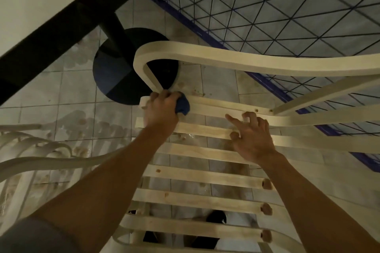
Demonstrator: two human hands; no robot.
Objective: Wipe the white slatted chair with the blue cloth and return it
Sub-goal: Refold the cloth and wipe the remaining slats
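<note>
1. Arms stretch forward over the chair seat.
2. Left hand has its grip curled round the cloth, pressing it on the seat's far left corner.
3. Right hand rests on the slats, fingers spread, holding nothing.

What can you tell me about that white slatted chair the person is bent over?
The white slatted chair looks like cream-painted wood: parallel flat slats with gaps that show the tiled floor, brownish round plugs at their right ends, and a bent armrest looping round at the top. The left hand grips a bunched blue cloth against a far slat beside that loop; the right hand rests spread fingers on slats nearby.
</note>
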